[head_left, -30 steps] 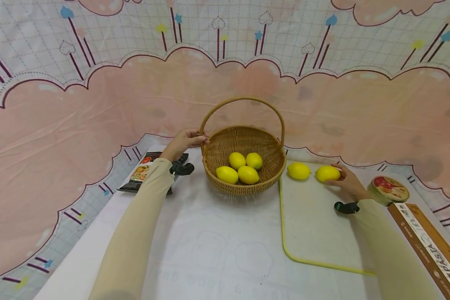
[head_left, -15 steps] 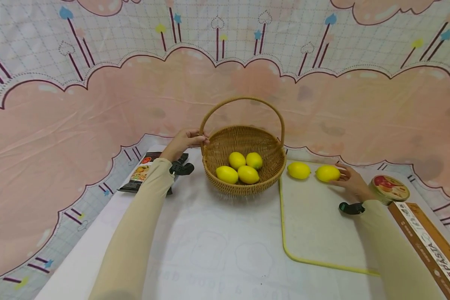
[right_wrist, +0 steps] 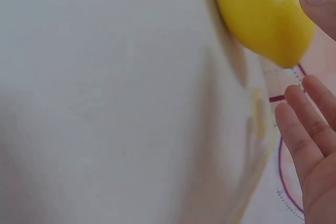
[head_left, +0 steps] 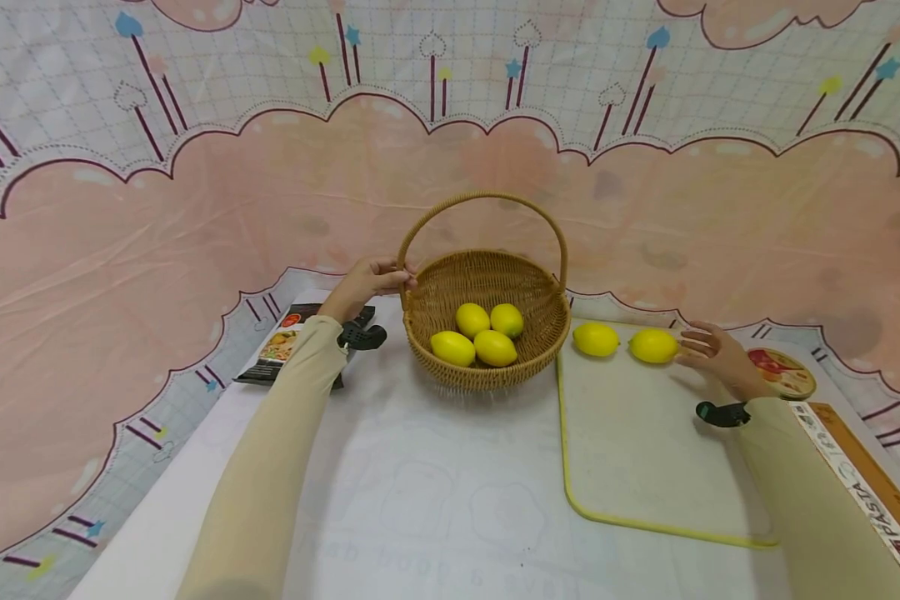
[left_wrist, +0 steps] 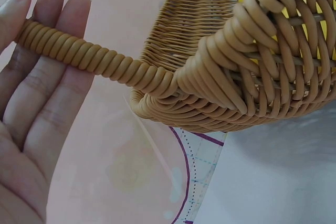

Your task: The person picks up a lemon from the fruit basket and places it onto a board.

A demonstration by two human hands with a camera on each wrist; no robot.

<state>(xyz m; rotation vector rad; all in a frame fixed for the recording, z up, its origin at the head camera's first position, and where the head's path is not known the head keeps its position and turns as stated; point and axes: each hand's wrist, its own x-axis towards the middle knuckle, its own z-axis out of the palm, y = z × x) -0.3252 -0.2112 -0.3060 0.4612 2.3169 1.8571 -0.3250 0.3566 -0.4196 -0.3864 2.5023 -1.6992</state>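
At the left side of the wicker basket point(head_left: 487, 381), my left hand point(head_left: 363, 286) holds the base of its arched handle point(left_wrist: 94, 57) between thumb and fingers. Several lemons point(head_left: 495, 348) lie together inside the basket. To its right, two more lemons sit side by side on the cutting board point(head_left: 645, 467): one lemon point(head_left: 596, 340) beside the basket, the other lemon point(head_left: 653, 346) further right. My right hand point(head_left: 723, 360) is just right of that second lemon, fingers spread and holding nothing. In the right wrist view a gap shows between the fingers and the lemon point(right_wrist: 265, 14).
A black food packet point(head_left: 281, 346) lies at the left, partly behind my left forearm. Beyond my right hand stand a round tin point(head_left: 783, 372) with a fruit picture and a long pasta box point(head_left: 870, 500), partly covered by my sleeve. A patterned curtain point(head_left: 487, 158) hangs behind the table.
My right hand has come off the right-hand lemon and moved a little to the right. That lemon stays on the board. My left hand and the basket have not moved.
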